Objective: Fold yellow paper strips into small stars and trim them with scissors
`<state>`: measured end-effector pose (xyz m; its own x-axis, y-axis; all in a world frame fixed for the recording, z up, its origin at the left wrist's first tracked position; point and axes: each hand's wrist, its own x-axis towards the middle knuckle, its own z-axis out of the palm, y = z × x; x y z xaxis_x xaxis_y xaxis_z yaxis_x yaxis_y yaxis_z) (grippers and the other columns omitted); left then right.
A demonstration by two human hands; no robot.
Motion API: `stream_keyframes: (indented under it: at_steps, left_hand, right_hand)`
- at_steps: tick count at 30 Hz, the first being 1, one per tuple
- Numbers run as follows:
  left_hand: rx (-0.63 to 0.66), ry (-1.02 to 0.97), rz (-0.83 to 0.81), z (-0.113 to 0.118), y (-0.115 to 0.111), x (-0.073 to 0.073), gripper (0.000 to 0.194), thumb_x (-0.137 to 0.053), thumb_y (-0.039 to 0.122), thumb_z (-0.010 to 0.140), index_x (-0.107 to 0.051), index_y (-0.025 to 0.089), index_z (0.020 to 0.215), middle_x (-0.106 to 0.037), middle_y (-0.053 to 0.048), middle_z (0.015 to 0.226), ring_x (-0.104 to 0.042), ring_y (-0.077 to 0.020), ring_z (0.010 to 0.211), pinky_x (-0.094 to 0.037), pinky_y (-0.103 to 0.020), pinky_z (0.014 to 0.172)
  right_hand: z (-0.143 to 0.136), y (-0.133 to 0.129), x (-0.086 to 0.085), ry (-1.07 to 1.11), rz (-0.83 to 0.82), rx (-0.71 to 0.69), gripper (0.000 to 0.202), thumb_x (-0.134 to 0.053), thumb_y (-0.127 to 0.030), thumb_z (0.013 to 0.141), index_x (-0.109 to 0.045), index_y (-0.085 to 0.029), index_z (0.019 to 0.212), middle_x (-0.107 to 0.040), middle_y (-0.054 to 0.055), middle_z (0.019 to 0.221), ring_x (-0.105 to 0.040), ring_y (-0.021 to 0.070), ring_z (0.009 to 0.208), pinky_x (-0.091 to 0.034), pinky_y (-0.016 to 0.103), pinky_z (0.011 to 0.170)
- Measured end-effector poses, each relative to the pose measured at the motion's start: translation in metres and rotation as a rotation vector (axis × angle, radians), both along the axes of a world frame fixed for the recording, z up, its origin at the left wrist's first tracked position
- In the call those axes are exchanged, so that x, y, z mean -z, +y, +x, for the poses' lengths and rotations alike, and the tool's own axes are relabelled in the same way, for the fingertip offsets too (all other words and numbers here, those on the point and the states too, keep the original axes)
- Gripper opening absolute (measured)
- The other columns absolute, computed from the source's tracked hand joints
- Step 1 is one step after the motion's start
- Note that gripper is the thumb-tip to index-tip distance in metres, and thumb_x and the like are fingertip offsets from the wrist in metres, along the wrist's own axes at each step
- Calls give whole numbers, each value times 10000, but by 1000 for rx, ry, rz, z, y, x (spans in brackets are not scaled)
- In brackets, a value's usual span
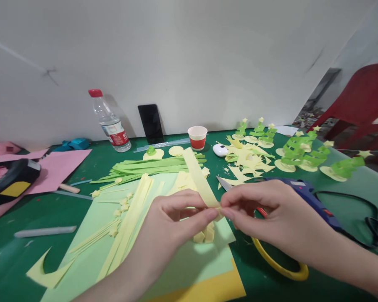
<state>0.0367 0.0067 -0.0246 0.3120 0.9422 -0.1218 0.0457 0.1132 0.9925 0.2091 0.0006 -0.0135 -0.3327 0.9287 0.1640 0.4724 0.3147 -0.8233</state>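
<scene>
Between my two hands is a pale yellow paper strip, its long end rising up and away to the left. My left hand pinches its lower end between thumb and forefinger. My right hand closes on the same end, fingertips almost touching the left ones; the fold there is partly hidden. Below the fingers lie small folded yellow paper pieces on a light green sheet. Under my right hand are scissors with a yellow handle, partly covered by it.
Yellow strips and green strips lie left of centre. Paper scraps and several small spiral paper trees stand at right, near a blue glue gun with a cord. Behind are a bottle, phone and paper cup.
</scene>
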Motion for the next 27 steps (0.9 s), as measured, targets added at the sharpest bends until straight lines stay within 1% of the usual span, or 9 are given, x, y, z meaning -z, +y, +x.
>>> stream_keyframes:
  at_steps: [4,6,9,13,15,19,21,24,27]
  left_hand:
    - [-45,-49,-78,-1,0,1,85,-753,237,660,-749,223,576,-670,8,638,-566,-135,625,-444,-209,554]
    - [-50,-84,-121,-1,0,1,102,-761,242,658,-742,221,561,-675,12,631,-567,-132,623,-448,-209,561]
    - [-27,-115,-165,-1,0,2,89,-762,247,667,-745,220,584,-690,13,643,-583,-134,635,-455,-211,575]
    - [-11,-110,-178,-2,-2,3,104,-757,251,674,-737,220,577,-694,18,623,-587,-128,628,-451,-204,580]
    - [-10,-128,-189,-1,-2,3,93,-760,245,666,-733,217,582,-696,21,616,-590,-126,618,-455,-206,579]
    - [2,-142,-193,0,-2,2,96,-769,240,648,-714,198,581,-698,24,610,-583,-116,600,-456,-204,584]
    - [8,-116,-197,1,-3,2,97,-773,255,644,-713,196,595,-694,26,600,-579,-115,602,-451,-203,587]
    - [13,-63,-209,0,-3,0,122,-773,288,633,-713,190,592,-686,17,593,-574,-126,603,-444,-220,585]
    - [17,-20,-197,-2,-2,-2,130,-769,280,626,-707,182,567,-675,10,571,-572,-133,585,-433,-231,569]
  right_hand:
    - [0,-5,0,26,59,-11,172,-539,-194,799,-687,-185,712,-630,-1,570,-513,90,495,-397,169,443]
    - [1,-7,0,22,81,-10,133,-566,-209,787,-687,-184,736,-628,-1,570,-508,91,484,-400,171,437]
    - [-1,-7,2,-52,99,-35,121,-603,-230,772,-663,-184,678,-573,-13,517,-473,86,446,-370,175,407]
    - [-3,-5,4,-120,151,-78,289,-557,-224,829,-572,-182,544,-506,-20,468,-434,79,428,-313,190,404]
    - [-3,-5,4,-117,156,-103,345,-542,-231,857,-526,-180,516,-476,-21,463,-412,79,433,-292,199,407]
    - [-2,-8,1,-18,41,-137,413,-515,-337,904,-481,-180,523,-426,-26,476,-384,86,454,-282,216,424]
    - [-2,-9,-1,39,-47,-147,470,-507,-406,903,-420,-179,500,-379,-31,476,-360,87,459,-272,224,429]
    - [-2,-8,-3,106,-173,-160,515,-532,-444,881,-362,-177,474,-328,-39,474,-323,81,458,-253,227,428]
    - [-2,-7,-4,109,-202,-153,496,-543,-431,879,-421,-174,473,-361,-39,465,-352,77,451,-260,216,415]
